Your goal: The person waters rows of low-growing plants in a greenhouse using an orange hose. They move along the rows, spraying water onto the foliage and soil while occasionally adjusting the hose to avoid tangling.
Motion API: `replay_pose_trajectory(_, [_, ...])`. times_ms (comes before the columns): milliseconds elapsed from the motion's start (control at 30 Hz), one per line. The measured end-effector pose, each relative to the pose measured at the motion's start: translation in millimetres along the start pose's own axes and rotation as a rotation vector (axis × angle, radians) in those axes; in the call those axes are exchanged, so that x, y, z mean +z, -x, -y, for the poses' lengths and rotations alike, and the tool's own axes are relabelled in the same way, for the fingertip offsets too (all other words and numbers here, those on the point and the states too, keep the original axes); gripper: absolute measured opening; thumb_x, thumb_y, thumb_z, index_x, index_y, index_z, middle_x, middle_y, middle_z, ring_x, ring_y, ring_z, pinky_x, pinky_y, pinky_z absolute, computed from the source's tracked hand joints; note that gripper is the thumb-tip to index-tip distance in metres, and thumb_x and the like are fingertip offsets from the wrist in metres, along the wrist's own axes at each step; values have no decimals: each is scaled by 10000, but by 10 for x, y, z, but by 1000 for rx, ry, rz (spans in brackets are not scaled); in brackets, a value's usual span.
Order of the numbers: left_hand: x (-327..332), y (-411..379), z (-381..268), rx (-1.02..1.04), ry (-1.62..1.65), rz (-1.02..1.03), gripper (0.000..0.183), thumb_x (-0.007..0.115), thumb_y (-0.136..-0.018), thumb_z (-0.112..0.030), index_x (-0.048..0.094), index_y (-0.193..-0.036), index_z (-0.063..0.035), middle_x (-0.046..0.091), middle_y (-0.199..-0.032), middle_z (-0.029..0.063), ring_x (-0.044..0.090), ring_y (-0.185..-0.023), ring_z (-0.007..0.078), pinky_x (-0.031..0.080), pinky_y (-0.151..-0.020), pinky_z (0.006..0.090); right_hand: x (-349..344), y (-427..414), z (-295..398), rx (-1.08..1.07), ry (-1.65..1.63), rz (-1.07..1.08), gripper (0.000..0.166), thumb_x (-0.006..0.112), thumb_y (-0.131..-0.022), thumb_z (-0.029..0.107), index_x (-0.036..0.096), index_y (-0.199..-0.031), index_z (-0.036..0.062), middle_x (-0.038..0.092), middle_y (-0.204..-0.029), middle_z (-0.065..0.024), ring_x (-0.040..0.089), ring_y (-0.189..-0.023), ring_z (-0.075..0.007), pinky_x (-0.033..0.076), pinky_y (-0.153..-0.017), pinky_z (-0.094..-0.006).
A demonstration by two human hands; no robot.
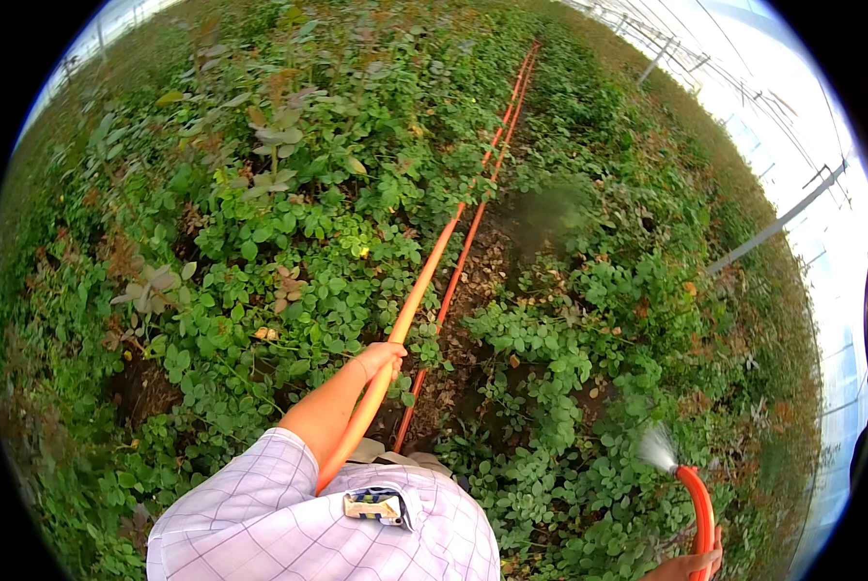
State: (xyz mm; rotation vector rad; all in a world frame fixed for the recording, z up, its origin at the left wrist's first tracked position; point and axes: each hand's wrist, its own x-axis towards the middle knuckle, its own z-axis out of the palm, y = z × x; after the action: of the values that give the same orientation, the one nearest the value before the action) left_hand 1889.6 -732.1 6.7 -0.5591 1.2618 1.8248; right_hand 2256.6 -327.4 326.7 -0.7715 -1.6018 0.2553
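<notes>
My left hand (384,359) is closed around an orange hose (423,279) in front of my body. From this grip the hose runs up along the row and down past my left side. Low on the right, my right hand (699,563) grips the red-orange end section of hose (699,501). Its tip curves toward the upper left, and a fan of water spray (657,449) comes out over the leafy plants (550,414). Part of my right hand is cut off by the lower rim. Whether both sections are one hose cannot be seen.
Dense rose-like bushes (259,225) crowd both sides of a narrow soil path (477,276) strewn with dry leaves. A second orange hose line (457,283) lies along it. A slanted metal post (775,221) stands at right under the greenhouse cover (775,94). A small pack (371,506) sits in my shirt pocket.
</notes>
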Motion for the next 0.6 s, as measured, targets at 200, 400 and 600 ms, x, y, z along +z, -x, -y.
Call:
replay_pose_trajectory(200, [132, 235, 144, -13, 123, 12, 137, 581, -840, -115, 463, -801, -57, 456, -597, 22, 439, -459, 111, 423, -410, 269, 325, 123, 270, 141, -330, 150, 355, 412, -933, 298, 498, -1019, -35, 553, -1132, -289, 584, -1002, -365, 568, -784, -384])
replay_pose_trajectory(400, [291, 622, 481, 12, 160, 43, 172, 587, -849, -110, 439, -911, -47, 463, -634, 10, 450, -472, 90, 391, -397, 249, 954, 700, 1053, 366, -1212, 490, 294, 444, -908, 282, 493, -1042, 25, 506, -1178, -338, 552, -1084, -416, 559, -847, -450])
replay_pose_trajectory(600, [103, 1293, 1288, -43, 287, 31, 180, 596, -830, -111, 441, -909, -67, 457, -631, 13, 432, -470, 84, 377, -393, 236, 1268, 1044, 1594, 462, -1670, 731, 263, 424, -903, 265, 537, -1026, 61, 491, -1209, -332, 529, -1110, -431, 500, -915, -522])
